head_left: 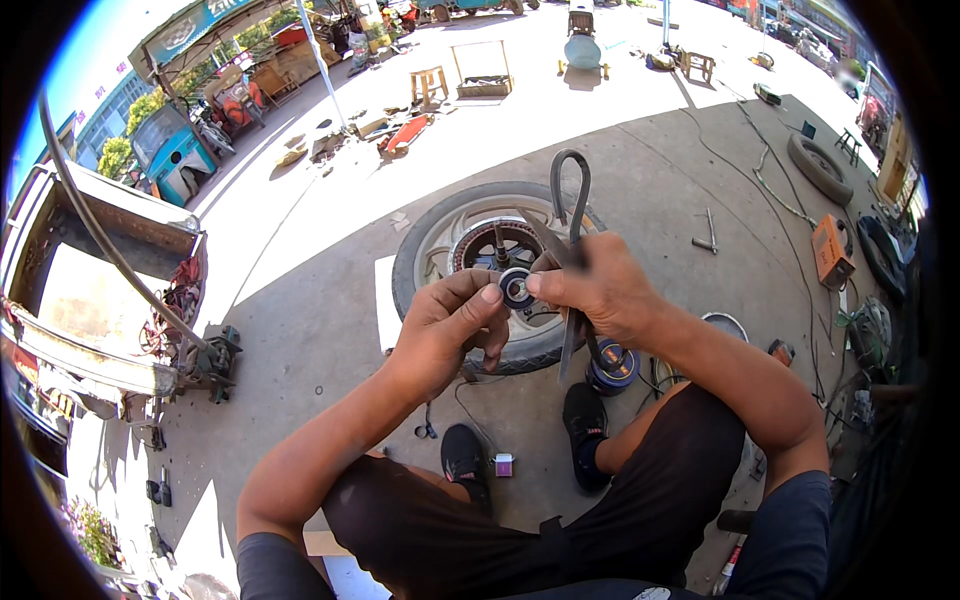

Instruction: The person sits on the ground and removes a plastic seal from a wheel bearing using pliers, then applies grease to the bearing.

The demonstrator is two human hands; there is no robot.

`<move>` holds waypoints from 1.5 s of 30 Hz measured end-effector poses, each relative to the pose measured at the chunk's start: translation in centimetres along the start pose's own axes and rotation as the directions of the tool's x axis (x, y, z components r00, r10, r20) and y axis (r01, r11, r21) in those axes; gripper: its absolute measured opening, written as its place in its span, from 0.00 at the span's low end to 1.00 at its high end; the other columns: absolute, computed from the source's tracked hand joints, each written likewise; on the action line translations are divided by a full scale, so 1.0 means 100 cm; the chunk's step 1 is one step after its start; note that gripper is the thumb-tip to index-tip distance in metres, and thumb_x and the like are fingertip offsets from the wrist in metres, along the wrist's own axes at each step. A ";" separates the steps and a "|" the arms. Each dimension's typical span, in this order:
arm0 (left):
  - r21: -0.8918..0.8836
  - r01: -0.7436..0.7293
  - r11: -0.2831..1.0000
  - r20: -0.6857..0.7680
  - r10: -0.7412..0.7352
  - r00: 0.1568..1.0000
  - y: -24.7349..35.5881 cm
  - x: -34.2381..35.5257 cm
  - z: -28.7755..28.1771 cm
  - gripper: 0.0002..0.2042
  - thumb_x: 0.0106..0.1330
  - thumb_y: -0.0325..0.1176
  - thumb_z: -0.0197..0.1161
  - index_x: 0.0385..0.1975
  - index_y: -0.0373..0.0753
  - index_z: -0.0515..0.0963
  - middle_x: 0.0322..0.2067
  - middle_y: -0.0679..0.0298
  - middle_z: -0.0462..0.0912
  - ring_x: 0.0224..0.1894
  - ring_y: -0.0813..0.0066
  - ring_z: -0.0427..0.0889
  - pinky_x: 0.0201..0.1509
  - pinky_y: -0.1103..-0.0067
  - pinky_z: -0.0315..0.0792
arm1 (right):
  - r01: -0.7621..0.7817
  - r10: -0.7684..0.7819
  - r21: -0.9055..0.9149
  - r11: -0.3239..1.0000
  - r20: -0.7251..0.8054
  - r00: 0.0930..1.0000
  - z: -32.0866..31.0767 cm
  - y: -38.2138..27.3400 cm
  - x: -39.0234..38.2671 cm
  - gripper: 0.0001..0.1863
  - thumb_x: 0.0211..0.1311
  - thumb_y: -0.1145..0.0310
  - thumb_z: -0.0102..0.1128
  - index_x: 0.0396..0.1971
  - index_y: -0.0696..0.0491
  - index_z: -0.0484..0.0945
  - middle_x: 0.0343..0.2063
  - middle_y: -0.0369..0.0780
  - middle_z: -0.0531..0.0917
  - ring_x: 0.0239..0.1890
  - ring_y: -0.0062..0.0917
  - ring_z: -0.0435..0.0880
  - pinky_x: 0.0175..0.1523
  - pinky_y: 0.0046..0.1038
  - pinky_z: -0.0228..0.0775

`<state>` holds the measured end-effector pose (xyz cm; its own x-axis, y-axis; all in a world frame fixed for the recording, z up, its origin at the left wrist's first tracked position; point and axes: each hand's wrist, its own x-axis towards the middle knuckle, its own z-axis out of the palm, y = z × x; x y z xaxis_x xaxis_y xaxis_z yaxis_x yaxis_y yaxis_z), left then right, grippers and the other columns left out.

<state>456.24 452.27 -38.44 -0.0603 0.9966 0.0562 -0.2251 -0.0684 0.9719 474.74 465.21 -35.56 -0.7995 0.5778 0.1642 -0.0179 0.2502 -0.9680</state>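
Between the fingertips of my left hand (445, 318) is a small round ball bearing (516, 290), with a dark ring face and a metal centre. My right hand (610, 290) is closed around a pair of large scissors (573, 195) with dark looped handles, its blades spread apart. The right thumb also touches the bearing's edge. Below both hands, a wheel with a tyre (418, 245) lies flat on the ground, a shaft (500, 240) standing up from its hub. My hands and the scissors hide part of the wheel.
A blue tin (612, 372) stands beside the wheel, near my right shoe (585, 425). Between my feet sits a small purple box (503, 464). An orange box (832, 252), a loose tyre (820, 170) and hoses lie at right; a cart (110, 290) stands at left.
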 end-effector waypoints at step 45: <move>0.316 -0.032 0.948 -0.100 0.067 0.993 0.014 -0.002 0.021 0.13 0.68 0.24 0.59 0.49 0.24 0.76 0.35 0.55 0.85 0.32 0.71 0.86 0.39 0.77 0.82 | 0.008 -0.011 0.040 0.999 0.088 0.996 -0.002 0.007 -0.004 0.12 0.58 0.64 0.68 0.29 0.60 0.82 0.18 0.34 0.80 0.21 0.15 0.77 0.25 0.20 0.67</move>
<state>457.95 452.10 -36.59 -0.1724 0.9802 0.0978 0.0958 -0.0821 0.9920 475.14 465.32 -36.28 -0.8488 0.5047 0.1577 -0.0482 0.2232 -0.9736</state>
